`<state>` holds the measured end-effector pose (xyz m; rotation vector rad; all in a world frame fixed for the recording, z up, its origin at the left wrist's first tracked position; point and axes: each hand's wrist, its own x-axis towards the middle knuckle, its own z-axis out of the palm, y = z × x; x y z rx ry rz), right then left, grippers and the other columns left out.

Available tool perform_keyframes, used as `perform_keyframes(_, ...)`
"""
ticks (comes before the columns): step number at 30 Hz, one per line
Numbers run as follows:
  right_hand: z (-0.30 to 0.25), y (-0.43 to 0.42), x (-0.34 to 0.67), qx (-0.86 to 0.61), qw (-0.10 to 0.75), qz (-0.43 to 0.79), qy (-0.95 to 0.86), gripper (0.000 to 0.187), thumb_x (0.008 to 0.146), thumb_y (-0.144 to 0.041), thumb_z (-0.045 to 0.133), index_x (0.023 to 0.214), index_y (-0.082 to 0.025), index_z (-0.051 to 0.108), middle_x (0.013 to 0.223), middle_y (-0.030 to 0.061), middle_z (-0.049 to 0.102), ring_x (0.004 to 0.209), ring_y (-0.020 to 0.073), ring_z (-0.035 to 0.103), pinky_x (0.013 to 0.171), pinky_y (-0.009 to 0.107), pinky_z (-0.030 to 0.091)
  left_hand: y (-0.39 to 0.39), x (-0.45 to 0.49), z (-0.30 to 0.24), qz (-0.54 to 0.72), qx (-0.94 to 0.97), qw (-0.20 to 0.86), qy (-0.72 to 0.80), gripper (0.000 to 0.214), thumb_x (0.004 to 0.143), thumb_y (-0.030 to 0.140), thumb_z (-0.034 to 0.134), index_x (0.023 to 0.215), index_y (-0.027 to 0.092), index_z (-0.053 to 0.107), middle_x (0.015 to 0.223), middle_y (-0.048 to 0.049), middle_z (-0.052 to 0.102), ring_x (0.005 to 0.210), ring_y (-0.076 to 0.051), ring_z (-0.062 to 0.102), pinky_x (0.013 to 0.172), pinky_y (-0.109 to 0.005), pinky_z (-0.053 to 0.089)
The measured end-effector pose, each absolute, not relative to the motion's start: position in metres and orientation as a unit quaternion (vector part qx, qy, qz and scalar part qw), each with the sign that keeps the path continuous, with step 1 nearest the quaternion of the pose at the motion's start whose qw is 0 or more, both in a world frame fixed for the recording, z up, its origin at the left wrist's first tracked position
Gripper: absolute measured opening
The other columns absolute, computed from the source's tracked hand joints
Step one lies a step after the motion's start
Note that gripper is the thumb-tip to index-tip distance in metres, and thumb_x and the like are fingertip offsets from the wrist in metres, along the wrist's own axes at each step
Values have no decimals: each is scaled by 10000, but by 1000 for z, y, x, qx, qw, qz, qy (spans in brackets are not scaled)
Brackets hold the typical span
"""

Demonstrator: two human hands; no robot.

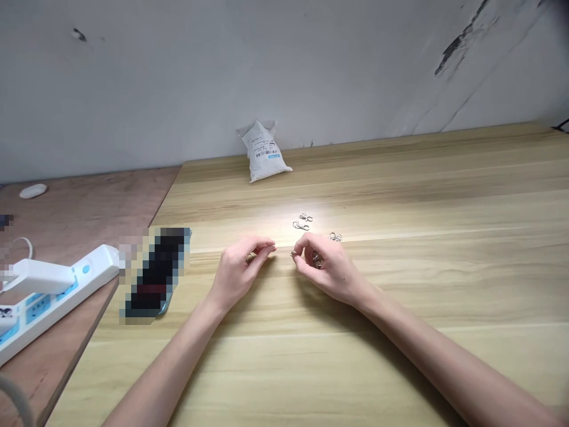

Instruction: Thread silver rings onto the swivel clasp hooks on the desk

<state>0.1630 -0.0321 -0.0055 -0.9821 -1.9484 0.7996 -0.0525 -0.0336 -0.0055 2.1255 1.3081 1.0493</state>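
Note:
My left hand [242, 264] is held over the table with thumb and forefinger pinched together. A tiny item seems to show at the fingertips, too small to make out. Across a narrow gap, my right hand [326, 264] pinches a small metal piece [292, 254], its tip pointing left. Small metal clasps with rings [301, 226] lie just beyond the hands, with another like them [305, 217] behind. More clasps [335, 236] rest beside the right knuckles. Further metal pieces [317, 258] show through the curl of my right hand, partly hidden by its fingers.
A white plastic parcel [265, 154] stands near the wall. At left lies a phone [155, 273], its screen blurred. A white power strip [57, 296] with plugs sits on the lower brown surface, and a white oval object [33, 191] lies farther back.

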Motion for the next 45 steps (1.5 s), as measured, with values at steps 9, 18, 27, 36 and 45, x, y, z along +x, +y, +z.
perform_keyframes(9, -8, -32, 163, -385, 397, 332, -764, 92, 811, -114, 530, 822, -205, 535, 672, -23, 543, 578, 107, 479, 550, 242, 408, -33, -53, -6, 386, 753, 223, 484, 227, 946, 287, 545, 1151, 212, 611, 936, -38, 740, 860, -165, 718, 753, -284, 589)
perform_keyframes(18, -8, -30, 164, -363, 416, 318, -771, 72, 882, -137, 535, 895, -195, 577, 753, 0, 619, 597, 105, 533, 560, 243, 434, -35, -49, -2, 385, 728, 279, 494, 151, 929, 312, 575, 989, 197, 653, 986, -45, 748, 867, -174, 724, 785, -297, 597)
perform_keyframes(27, -5, -24, 168, -373, 415, 73, -827, 114, 907, -200, 601, 885, -246, 702, 1289, 93, 621, 1183, 278, 536, 947, 483, 436, -33, -50, -2, 344, 795, 178, 466, 74, 917, 219, 579, 916, 208, 652, 1407, -81, 525, 1443, -275, 299, 1143, -555, 310)
perform_keyframes(36, -7, -24, 165, -390, 421, 0, -819, 122, 904, -223, 597, 829, -228, 693, 1329, 105, 598, 1325, 293, 451, 1047, 524, 368, -36, -47, 1, 312, 828, 106, 454, 72, 902, 201, 599, 876, 225, 662, 1430, -74, 483, 1453, -279, 250, 1118, -564, 305)
perform_keyframes(45, -9, -25, 165, -399, 413, 53, -817, 88, 893, -218, 595, 821, -218, 645, 1295, 104, 617, 1294, 285, 476, 1043, 513, 361, -37, -44, 2, 307, 840, 56, 443, 87, 893, 192, 608, 857, 226, 680, 1407, -78, 505, 1430, -293, 293, 1111, -562, 302)
